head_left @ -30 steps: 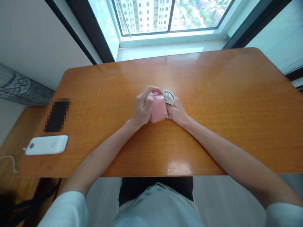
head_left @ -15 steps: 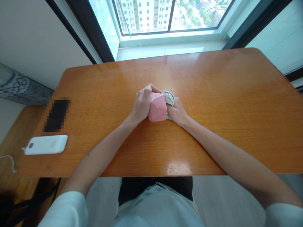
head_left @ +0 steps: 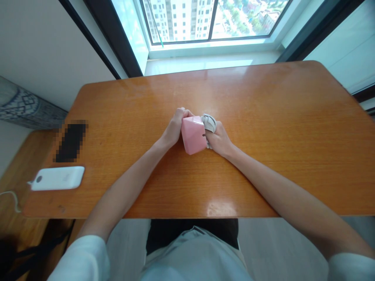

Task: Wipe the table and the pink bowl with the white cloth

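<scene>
A small pink box-shaped object (head_left: 193, 135) is held up off the middle of the orange wooden table (head_left: 263, 109), tilted with one corner down. My left hand (head_left: 173, 128) grips its far left side. My right hand (head_left: 218, 137) is closed around a crumpled white cloth (head_left: 209, 121) and presses it against the pink object's right face. A small dark mark shows on that right face near my thumb.
A white power bank (head_left: 58, 178) with a cable lies near the table's left front corner, with a dark blurred flat item (head_left: 70, 141) just behind it. A window sill (head_left: 205, 58) runs along the far edge. A lower wooden surface (head_left: 11, 183) adjoins on the left.
My left hand has slid from the front of the pink object to its far left side, turning it so a wider face and a corner point toward me. My right hand stays put.
</scene>
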{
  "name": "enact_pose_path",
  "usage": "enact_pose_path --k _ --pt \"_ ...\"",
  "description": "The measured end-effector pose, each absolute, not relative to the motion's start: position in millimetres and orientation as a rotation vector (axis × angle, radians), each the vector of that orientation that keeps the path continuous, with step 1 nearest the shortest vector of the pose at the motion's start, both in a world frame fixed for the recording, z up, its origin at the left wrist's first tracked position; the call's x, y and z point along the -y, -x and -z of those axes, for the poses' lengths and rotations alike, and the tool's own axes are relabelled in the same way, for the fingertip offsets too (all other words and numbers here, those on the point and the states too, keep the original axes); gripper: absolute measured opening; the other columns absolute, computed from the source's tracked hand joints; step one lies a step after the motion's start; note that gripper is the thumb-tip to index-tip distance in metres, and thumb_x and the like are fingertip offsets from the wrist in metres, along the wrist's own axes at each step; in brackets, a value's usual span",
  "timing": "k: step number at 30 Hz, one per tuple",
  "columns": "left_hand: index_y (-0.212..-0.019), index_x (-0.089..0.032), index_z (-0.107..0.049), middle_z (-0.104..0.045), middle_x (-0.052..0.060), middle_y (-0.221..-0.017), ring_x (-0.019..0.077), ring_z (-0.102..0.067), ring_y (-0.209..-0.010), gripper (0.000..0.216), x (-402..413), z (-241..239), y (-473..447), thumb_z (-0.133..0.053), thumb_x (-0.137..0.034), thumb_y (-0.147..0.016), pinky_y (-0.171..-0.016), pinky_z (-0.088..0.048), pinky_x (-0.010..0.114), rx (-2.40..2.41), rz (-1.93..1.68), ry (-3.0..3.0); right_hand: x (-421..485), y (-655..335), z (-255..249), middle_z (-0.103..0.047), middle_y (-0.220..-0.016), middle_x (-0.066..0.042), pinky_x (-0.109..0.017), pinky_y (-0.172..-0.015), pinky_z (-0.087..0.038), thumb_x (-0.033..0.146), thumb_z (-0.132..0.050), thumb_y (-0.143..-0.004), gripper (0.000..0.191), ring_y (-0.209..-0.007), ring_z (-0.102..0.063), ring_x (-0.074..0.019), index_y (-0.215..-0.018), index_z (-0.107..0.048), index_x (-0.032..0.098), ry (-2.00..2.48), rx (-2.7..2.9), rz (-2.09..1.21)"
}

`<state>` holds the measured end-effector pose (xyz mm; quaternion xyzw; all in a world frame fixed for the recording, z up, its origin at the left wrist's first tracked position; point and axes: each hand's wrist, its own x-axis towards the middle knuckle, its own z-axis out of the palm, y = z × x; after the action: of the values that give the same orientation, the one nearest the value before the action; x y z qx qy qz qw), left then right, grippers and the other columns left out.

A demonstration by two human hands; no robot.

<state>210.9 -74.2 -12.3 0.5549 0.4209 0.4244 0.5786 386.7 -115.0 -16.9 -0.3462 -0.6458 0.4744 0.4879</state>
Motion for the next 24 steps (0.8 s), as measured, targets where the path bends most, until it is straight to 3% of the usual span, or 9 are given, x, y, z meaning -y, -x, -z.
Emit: enact_pose_path --k 7,10,15,21,24 --pt "-0.078 -0.025 -0.064 -0.071 0.006 -0.08 0.0224 -0.066 -0.079 0.08 73 41 -209 -0.021 -0.085 -0.108 -0.078 -0.057 0.039 -1.011 -1.159 -1.458 111 -386 21 -0.059 -0.077 0.001 -0.03 -0.072 -0.046 0.039 -0.068 -0.094 0.025 -0.074 -0.05 -0.0141 -0.077 -0.062 0.022 0.901 1.542 -1.143" --pt "-0.091 -0.026 -0.069 -0.079 0.008 -0.101 0.0242 -0.071 -0.096 0.065 80 39 -210 -0.03 -0.074 -0.112 -0.091 -0.058 0.041 -1.064 -1.3 -1.499 111 -386 19 -0.059 -0.076 0.002 -0.029 -0.071 -0.048 0.036 -0.068 -0.092 0.021 -0.071 -0.049 -0.0133 -0.077 -0.063 0.022 0.886 1.548 -1.143" --pt "-0.113 -0.028 -0.068 -0.076 0.011 -0.129 0.0284 -0.069 -0.124 0.051 98 27 -204 -0.034 -0.066 -0.112 -0.112 -0.054 0.049 -0.985 -1.608 -1.881 112 -386 16 -0.059 -0.076 0.003 -0.028 -0.068 -0.049 0.034 -0.066 -0.092 0.018 -0.068 -0.049 -0.0124 -0.078 -0.061 0.023 0.889 1.556 -1.166" --pt "-0.104 -0.032 -0.074 -0.081 0.009 -0.125 0.0345 -0.071 -0.124 0.047 102 34 -199 -0.049 -0.072 -0.103 -0.121 -0.046 0.064 -0.657 -1.441 -2.414 112 -387 19 -0.058 -0.077 0.002 -0.03 -0.072 -0.048 0.037 -0.065 -0.094 0.024 -0.072 -0.049 -0.0138 -0.076 -0.058 0.023 0.888 1.587 -1.084" --pt "-0.105 -0.031 -0.073 -0.08 0.01 -0.128 0.035 -0.072 -0.123 0.041 101 34 -201 -0.056 -0.068 -0.1 -0.117 -0.05 0.063 -0.702 -1.384 -2.464 112 -387 21 -0.058 -0.077 0.002 -0.031 -0.072 -0.047 0.035 -0.063 -0.094 0.021 -0.073 -0.049 -0.0143 -0.077 -0.059 0.023 0.898 1.584 -1.073"
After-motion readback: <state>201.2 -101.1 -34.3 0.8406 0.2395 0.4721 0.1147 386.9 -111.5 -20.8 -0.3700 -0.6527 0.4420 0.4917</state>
